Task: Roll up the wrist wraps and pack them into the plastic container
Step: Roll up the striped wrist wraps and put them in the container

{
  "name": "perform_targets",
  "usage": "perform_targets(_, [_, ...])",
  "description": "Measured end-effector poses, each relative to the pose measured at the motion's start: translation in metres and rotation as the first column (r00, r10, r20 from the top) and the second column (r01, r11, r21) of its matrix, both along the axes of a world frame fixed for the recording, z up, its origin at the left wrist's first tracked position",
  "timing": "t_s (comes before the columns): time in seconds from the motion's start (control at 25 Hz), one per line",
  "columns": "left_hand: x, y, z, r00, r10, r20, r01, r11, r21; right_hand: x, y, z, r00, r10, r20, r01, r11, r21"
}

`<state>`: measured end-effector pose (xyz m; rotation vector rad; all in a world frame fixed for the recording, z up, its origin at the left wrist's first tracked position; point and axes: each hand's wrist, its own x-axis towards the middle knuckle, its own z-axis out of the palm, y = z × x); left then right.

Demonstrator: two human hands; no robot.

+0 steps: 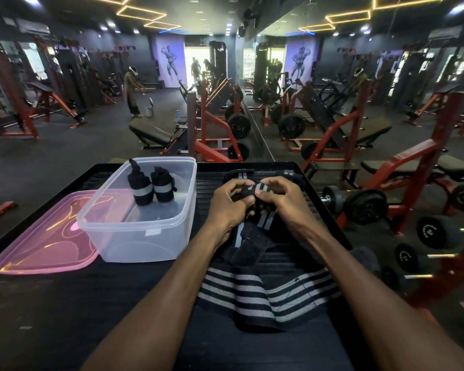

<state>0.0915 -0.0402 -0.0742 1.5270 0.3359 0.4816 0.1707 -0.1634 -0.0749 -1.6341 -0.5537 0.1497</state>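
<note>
Your left hand (229,203) and right hand (280,199) both pinch one black wrist wrap (253,195) with grey stripes, partly rolled, its tail (248,236) trailing toward you over the black table (65,303). Two rolled wraps (153,187) stand upright in the clear plastic container (140,231). One pink lid (43,242) lies left of it, touching. No legible writing.

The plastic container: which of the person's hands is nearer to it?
Left. The left hand is just right of the plastic container; the right hand is beyond it, farther right, both gripping the wrist wrap.
</note>
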Motion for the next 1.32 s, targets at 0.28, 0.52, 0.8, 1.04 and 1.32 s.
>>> perform_targets(0.28, [0.004,-0.005,-0.003,1.000,-0.002,-0.006,0.002,0.994,0.105,0.003,-0.006,-0.002,0.952,-0.002,0.306,0.059,0.982,-0.179])
perform_targets(0.52, [-0.001,0.000,-0.003,0.996,0.036,0.079,-0.062,0.928,0.368,-0.005,-0.012,0.009,0.919,0.087,0.384,0.014,0.968,-0.251])
perform_targets(0.8, [0.007,-0.004,-0.007,0.991,0.133,0.008,-0.129,0.943,0.306,0.000,-0.022,0.012,0.868,-0.157,0.472,0.277,0.940,-0.197])
perform_targets(1.04, [0.002,-0.008,-0.012,0.993,0.115,0.028,-0.112,0.843,0.526,-0.001,-0.030,0.009,0.816,-0.291,0.500,0.473,0.833,-0.287])
perform_targets(1.32, [-0.008,-0.002,0.000,0.993,0.113,-0.032,-0.086,0.888,0.451,-0.012,-0.060,0.008,0.911,-0.195,0.363,0.409,0.531,-0.742])
